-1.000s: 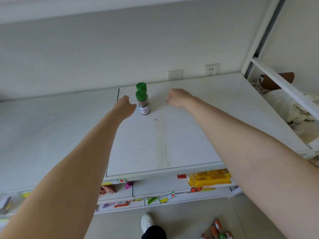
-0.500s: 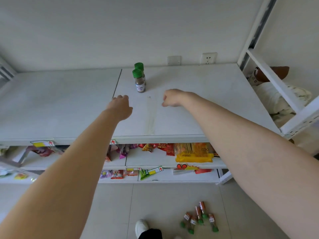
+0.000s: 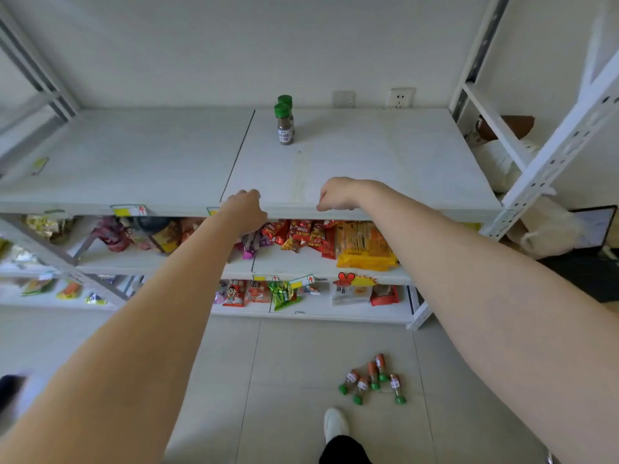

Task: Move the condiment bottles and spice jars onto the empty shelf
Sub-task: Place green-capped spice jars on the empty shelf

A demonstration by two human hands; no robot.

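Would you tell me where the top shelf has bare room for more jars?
The top shelf is bare left of its seam, right of the two jars as far as the white upright, and from the jars forward to the front edge. The shelves below are crowded with snack packets.

Top shelf: the rear jar (image 3: 285,100) shows only its green cap, the rest hidden behind the front jar (image 3: 284,130), whose label print is too small to read. Fingertips of the left hand (image 3: 246,211) and right hand (image 3: 336,194) curl under, out of sight. Labels on the floor jars (image 3: 371,380) are unreadable too. At the left edge, a dark blur (image 3: 8,390) that can't be made out. Bottom edge cuts off the leg (image 3: 345,450) above the shoe (image 3: 336,423).
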